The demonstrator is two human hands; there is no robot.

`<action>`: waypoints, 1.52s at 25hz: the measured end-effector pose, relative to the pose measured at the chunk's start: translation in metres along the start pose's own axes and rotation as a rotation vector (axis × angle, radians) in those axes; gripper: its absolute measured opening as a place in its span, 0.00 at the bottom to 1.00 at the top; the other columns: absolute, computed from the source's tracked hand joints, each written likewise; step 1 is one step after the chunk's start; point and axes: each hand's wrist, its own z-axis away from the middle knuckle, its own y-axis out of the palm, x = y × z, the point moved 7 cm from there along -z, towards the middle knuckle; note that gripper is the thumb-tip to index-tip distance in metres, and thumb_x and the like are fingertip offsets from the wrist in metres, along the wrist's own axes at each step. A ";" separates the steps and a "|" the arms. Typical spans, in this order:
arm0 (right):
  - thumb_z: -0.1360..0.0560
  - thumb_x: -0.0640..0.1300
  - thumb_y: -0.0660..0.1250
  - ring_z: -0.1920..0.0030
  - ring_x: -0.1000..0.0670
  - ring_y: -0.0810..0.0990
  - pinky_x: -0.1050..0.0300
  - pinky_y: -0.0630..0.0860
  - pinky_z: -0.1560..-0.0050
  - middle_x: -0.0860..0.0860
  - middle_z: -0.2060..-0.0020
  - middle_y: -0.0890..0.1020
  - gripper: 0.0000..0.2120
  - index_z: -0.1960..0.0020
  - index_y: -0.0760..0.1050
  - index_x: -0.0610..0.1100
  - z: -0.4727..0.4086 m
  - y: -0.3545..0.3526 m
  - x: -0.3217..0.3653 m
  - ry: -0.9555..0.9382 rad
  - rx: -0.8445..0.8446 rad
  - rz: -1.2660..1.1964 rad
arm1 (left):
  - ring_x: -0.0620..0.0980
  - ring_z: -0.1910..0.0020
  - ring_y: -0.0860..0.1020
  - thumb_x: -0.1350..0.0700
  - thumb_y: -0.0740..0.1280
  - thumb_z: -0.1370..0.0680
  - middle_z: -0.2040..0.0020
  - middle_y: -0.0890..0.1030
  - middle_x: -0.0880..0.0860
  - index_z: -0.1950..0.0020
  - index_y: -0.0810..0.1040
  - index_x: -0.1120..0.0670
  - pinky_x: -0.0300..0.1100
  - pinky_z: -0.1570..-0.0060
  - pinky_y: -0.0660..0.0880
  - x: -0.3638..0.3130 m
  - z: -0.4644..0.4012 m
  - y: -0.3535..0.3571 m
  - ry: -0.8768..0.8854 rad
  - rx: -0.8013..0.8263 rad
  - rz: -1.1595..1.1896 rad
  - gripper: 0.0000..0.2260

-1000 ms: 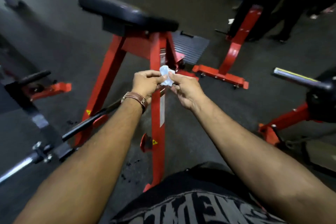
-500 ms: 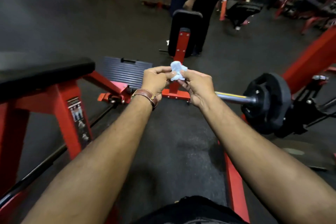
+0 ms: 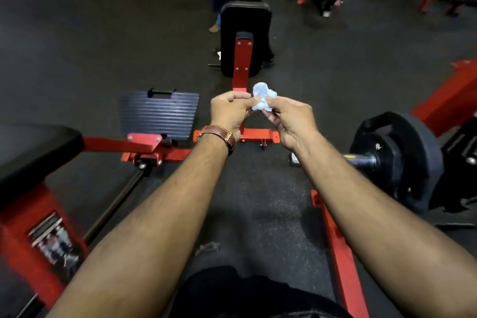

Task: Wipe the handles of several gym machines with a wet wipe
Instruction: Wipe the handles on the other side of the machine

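both hands are out in front at arm's length, pinching the same crumpled pale blue wet wipe (image 3: 263, 97) between them. left hand (image 3: 231, 110) has thumb and fingertips curled onto the wipe's left edge, right hand (image 3: 291, 118) nips the right side, and the wad pokes up above both. brown leather watch strap (image 3: 222, 135) on the left wrist. just past the hands there's a red upright post with a black pad (image 3: 245, 33). off to the right of the right hand, a black weight plate (image 3: 410, 160) sits on a chrome bar. left of the left hand, a ribbed black footplate (image 3: 159, 113) and a black seat pad (image 3: 33, 147). there's a sticker (image 3: 53, 241) on the red frame down by the left forearm, but it's too blurred to read.
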 end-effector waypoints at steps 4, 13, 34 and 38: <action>0.27 0.28 0.70 0.67 0.52 0.84 0.62 0.81 0.64 0.46 0.69 0.84 0.04 0.58 0.79 0.34 -0.108 0.040 0.023 -0.072 -0.044 -0.026 | 0.53 0.63 0.81 0.73 0.73 0.30 0.62 0.83 0.59 0.62 0.82 0.61 0.40 0.62 0.81 -0.017 -0.122 0.037 0.008 0.107 -0.003 0.08; 0.26 0.29 0.69 0.65 0.51 0.84 0.62 0.81 0.63 0.43 0.63 0.84 0.03 0.56 0.79 0.34 -0.314 0.090 0.082 -0.132 -0.277 -0.113 | 0.49 0.64 0.81 0.72 0.73 0.28 0.63 0.83 0.57 0.60 0.83 0.60 0.36 0.62 0.79 -0.056 -0.355 0.150 -0.112 0.396 -0.192 0.07; 0.25 0.30 0.69 0.60 0.49 0.85 0.61 0.82 0.59 0.40 0.56 0.84 0.02 0.53 0.80 0.34 -0.905 0.030 0.308 -0.052 -0.224 -0.003 | 0.48 0.64 0.84 0.71 0.73 0.27 0.59 0.84 0.59 0.55 0.83 0.65 0.39 0.61 0.81 -0.029 -0.826 0.538 -0.098 0.313 -0.170 0.04; 0.25 0.28 0.68 0.60 0.47 0.85 0.60 0.82 0.60 0.39 0.54 0.84 0.06 0.51 0.79 0.35 -1.040 0.045 0.326 -0.023 -0.177 0.063 | 0.49 0.64 0.83 0.72 0.74 0.29 0.59 0.84 0.58 0.51 0.83 0.66 0.39 0.63 0.81 -0.021 -0.951 0.588 -0.089 0.285 -0.146 0.08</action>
